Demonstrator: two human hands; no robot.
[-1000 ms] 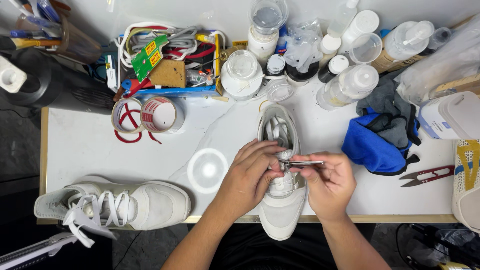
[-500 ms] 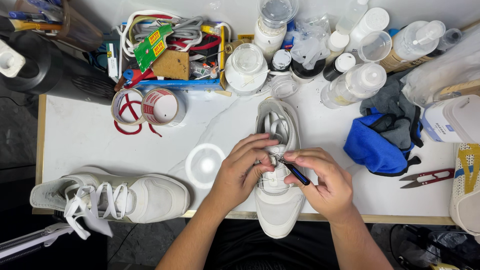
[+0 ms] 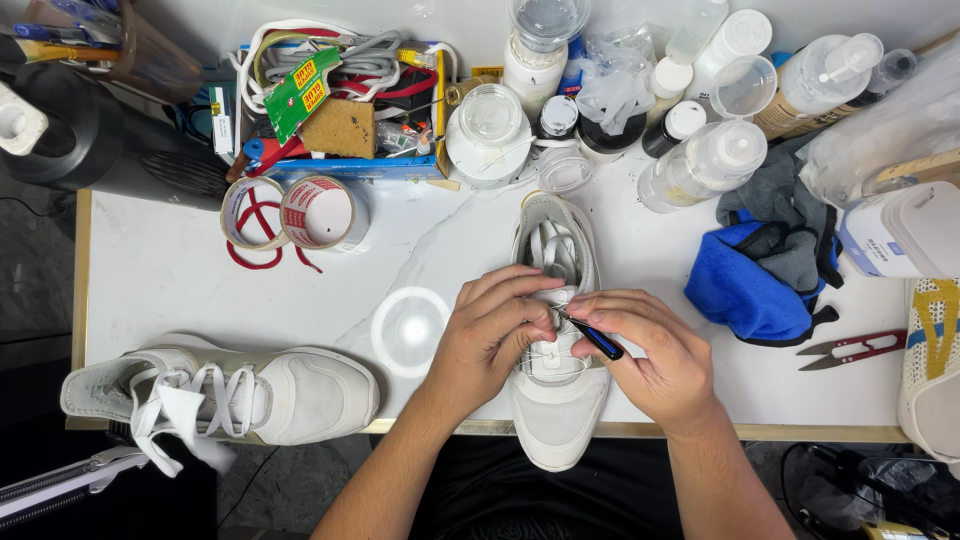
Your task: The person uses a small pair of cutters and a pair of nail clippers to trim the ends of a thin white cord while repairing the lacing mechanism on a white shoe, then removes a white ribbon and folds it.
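Fingers [image 3: 600, 318] pinched on dark tool [image 3: 600, 342]

2 tape rolls [image 3: 295, 212], blue cloth [image 3: 745, 290] — snips [image 3: 850, 349]

White marble-look table [image 3: 180, 270] with wooden edge, lamp glare on top, dark floor [image 3: 30, 270] beside

The shoe [image 3: 556, 395] lies in front of me on the table [image 3: 160, 270], toe toward me. My left hand [image 3: 492, 335] is on its left, my right hand [image 3: 655, 355] on its right. The second shoe [image 3: 250, 395] lies far left. Tape rolls [image 3: 295, 212] are behind it, the cloth [image 3: 755, 290] and snips [image 3: 850, 349] to the right.
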